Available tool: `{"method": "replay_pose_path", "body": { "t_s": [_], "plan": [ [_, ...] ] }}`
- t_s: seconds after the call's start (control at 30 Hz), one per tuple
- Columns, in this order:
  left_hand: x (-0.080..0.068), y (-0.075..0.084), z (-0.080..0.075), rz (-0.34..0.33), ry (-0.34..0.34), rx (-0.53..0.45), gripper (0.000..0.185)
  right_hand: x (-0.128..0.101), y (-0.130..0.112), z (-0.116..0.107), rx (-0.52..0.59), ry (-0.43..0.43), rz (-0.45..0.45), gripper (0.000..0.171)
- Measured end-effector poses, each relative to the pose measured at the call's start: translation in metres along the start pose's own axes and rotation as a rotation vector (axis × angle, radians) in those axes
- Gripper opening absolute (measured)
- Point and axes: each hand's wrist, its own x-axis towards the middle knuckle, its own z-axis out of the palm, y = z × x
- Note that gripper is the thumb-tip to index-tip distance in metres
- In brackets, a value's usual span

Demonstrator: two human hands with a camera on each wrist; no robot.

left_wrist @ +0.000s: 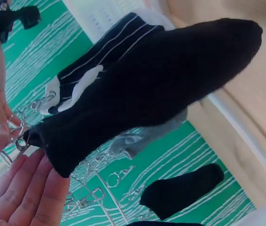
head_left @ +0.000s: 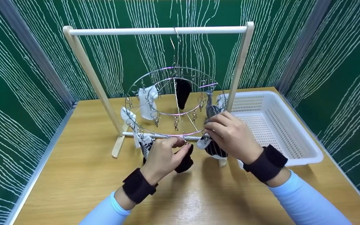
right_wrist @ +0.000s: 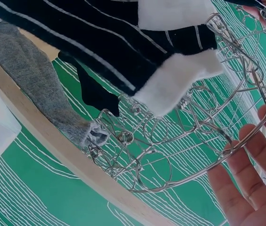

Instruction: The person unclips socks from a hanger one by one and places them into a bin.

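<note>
A round metal sock hanger [head_left: 167, 67] with two rings and many dangling clips hangs from a rail. At its near side, my left hand [head_left: 164, 157] pinches a metal clip [left_wrist: 21, 142] between thumb and finger. From that clip a black sock [left_wrist: 147, 84] hangs by its cuff, close to the other left fingers. My right hand [head_left: 234, 132] grips the outer ring at the right, fingers curled under the wire in the right wrist view. Beside it hang a black sock with white stripes [right_wrist: 100, 42] and a grey sock [right_wrist: 34, 70].
The wooden stand [head_left: 239, 68] carries a white rail [head_left: 120, 31]. Behind its right leg is a white perforated basket [head_left: 305, 137]. White socks [head_left: 147, 104] and another black sock [head_left: 183, 93] hang around the rings. Green walls with white lines enclose the wooden table [head_left: 83, 187].
</note>
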Motion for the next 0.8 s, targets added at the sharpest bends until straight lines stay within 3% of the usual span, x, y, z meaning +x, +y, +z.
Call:
{"method": "replay_pose_path", "body": {
  "t_s": [0.23, 0.5, 0.8],
  "plan": [
    [0.003, 0.001, -0.002, 0.026, -0.015, -0.002, 0.012, -0.004, -0.005, -0.005, -0.002, 0.029, -0.009, 0.017],
    [0.003, 0.001, 0.0, 0.046, -0.001, -0.01, 0.012, -0.02, -0.025, -0.008, 0.082, 0.113, 0.018, 0.022],
    [0.001, 0.0, 0.002, 0.043, 0.001, -0.007, 0.01, -0.051, -0.035, 0.018, 0.056, -0.018, 0.036, 0.04]
  ]
}}
